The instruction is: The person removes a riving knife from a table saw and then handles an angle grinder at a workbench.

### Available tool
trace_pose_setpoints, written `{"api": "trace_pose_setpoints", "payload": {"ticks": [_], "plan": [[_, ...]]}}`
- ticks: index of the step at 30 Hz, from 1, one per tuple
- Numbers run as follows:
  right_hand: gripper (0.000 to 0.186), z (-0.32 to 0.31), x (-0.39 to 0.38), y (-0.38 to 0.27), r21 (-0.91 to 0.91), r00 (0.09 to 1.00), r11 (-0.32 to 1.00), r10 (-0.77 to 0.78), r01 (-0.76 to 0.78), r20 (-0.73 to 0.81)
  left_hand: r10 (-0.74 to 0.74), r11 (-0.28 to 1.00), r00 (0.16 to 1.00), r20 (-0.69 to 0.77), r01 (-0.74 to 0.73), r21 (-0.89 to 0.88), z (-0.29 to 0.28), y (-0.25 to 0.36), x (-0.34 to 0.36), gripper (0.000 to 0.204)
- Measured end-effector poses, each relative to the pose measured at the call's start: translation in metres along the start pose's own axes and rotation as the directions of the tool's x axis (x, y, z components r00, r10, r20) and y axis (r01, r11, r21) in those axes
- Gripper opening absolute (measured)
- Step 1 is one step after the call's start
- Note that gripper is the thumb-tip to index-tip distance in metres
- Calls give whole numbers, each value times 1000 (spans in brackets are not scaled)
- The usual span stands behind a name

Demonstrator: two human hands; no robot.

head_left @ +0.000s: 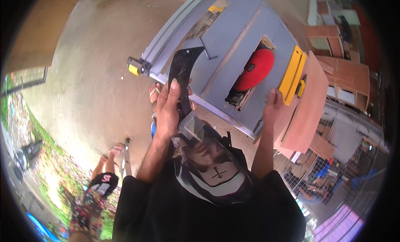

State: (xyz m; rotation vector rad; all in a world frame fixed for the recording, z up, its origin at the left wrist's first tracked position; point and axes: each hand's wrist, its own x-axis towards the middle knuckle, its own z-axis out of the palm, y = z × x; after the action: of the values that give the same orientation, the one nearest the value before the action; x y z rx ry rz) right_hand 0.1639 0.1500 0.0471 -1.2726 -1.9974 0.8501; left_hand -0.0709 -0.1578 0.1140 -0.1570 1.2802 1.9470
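Observation:
My left hand (167,113) grips a black, curved riving knife (183,65), held upright in front of my chest with its hooked end up. At its lower end is a clear plastic guard (193,127). Before me stands a grey table saw (233,38), its red circular blade (257,69) rising out of the open slot. To the right of the blade, my right hand (273,104) is slightly blurred, its fingers loosely apart beside the lower end of a yellow throat plate (292,75). Nothing shows in that hand.
A black-and-yellow hand tool (301,86) lies beside the throat plate, near wooden boards (306,109). An L-shaped metal rod (208,52) rests on the saw table. The fence rail (166,38) runs along its left side. Another person (89,208) is at the lower left, wooden cabinets (346,75) at right.

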Motion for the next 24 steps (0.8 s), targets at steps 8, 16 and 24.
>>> {"api": "trace_pose_setpoints", "payload": {"ticks": [8,16,24], "plan": [[21,65,-1,-59,-285,993,958,-53,22,-101,-120,987,974,194,97,125,-26,46,45,53],[16,77,-22,-56,-330,960,939,-174,95,-220,-143,939,958,248,53,339,-6,63,57,57],[50,55,-92,-103,177,978,965,206,-196,-43,-129,836,926,355,-91,542,57,17,41,59]]}}
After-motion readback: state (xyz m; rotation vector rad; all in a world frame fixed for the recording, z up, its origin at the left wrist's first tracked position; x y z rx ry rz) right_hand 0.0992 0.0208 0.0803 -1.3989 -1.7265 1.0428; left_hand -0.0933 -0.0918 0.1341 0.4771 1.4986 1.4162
